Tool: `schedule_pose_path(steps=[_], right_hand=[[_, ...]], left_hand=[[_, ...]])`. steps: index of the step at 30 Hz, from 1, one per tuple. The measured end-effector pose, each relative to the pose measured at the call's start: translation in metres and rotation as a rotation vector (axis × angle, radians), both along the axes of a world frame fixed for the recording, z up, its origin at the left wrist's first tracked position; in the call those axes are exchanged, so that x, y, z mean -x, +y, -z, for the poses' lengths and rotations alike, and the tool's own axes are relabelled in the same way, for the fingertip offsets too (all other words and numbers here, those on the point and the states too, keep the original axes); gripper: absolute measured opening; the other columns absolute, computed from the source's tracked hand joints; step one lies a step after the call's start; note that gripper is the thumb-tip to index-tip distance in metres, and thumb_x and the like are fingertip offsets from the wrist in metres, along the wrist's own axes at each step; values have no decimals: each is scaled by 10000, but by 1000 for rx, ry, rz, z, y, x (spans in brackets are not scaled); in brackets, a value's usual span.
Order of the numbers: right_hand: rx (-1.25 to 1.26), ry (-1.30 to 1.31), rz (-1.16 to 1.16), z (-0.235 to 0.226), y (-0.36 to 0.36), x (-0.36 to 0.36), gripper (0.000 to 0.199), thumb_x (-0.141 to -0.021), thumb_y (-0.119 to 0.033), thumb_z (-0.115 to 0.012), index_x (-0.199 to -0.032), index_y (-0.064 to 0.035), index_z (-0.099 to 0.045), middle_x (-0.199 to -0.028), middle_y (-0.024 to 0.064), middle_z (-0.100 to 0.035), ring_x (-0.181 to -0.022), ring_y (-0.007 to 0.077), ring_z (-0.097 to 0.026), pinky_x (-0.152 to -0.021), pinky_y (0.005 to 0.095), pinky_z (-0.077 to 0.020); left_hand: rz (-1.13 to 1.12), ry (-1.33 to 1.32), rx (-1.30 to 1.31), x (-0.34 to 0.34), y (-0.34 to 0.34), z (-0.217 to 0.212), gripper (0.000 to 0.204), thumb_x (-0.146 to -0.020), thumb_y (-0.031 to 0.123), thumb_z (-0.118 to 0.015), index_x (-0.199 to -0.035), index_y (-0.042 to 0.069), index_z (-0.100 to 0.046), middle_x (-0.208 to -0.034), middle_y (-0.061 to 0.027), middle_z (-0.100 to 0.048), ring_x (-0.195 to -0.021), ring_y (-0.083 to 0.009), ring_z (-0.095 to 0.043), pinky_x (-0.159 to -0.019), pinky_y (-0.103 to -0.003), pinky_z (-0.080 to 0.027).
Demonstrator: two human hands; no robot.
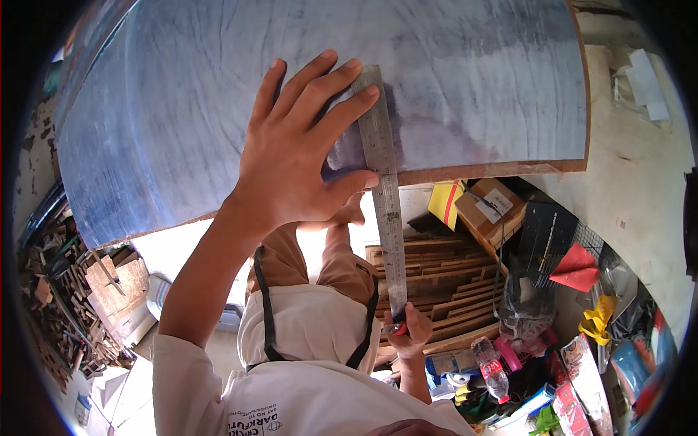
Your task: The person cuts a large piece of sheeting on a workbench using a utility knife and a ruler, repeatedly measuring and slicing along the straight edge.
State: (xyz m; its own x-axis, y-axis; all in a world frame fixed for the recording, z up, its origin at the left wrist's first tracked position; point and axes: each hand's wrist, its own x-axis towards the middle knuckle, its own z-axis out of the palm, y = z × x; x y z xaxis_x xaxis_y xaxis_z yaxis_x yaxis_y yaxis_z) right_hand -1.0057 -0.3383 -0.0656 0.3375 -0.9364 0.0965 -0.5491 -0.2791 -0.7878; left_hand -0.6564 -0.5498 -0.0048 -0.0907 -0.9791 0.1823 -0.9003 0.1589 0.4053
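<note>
A long metal ruler [387, 203] lies partly on a blue-grey board [465, 87] and sticks out past its near edge toward me. My left hand [302, 138] is spread over the board, palm down; its thumb and a fingertip touch the ruler's left side. At the ruler's near end, my right hand [411, 330] is closed around the end, below the board's edge. A small red and black piece [397, 328] shows between those fingers; its kind is too small to make out.
Stacked wood strips [465, 283] lie below on the right, beside a cardboard box [491, 211]. A plastic bottle [490, 369] and yellow cloth or plastic [598, 320] sit among clutter. Wood scraps [62, 298] are piled at left. A pale surface [632, 182] adjoins the board's right end.
</note>
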Motion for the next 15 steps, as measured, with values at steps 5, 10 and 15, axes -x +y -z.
schedule_pose_path(steps=[5, 10, 15], right_hand=[[-6, -6, 3, 2, 2, 1, 805, -745, -41, -854, -1481, -132, -543, -592, 37, -429, -466, 215, -431, -451, 345, -342], [-7, -18, 11, 3, 3, 0, 813, -740, -47, -870, -1480, -137, -547, -593, 41, -436, -467, 221, -436, -453, 342, -348], [-13, -20, 17, 0, 2, -1, 796, -736, -43, -870, -1465, -131, -561, -594, 44, -436, -467, 223, -438, -454, 341, -350]], left_hand=[[-3, -4, 2, -1, 0, 1, 811, -645, 496, -852, -1368, 200, -636, -1498, -39, -514, -1467, -296, -406, -1225, -607, -233], [-3, 3, 0, 1, -1, 2, 816, -631, 482, -863, -1366, 204, -639, -1494, -33, -519, -1467, -294, -408, -1225, -605, -238], [-8, 9, 7, 1, 0, 1, 817, -625, 475, -867, -1363, 207, -641, -1489, -27, -525, -1464, -293, -413, -1224, -606, -241]])
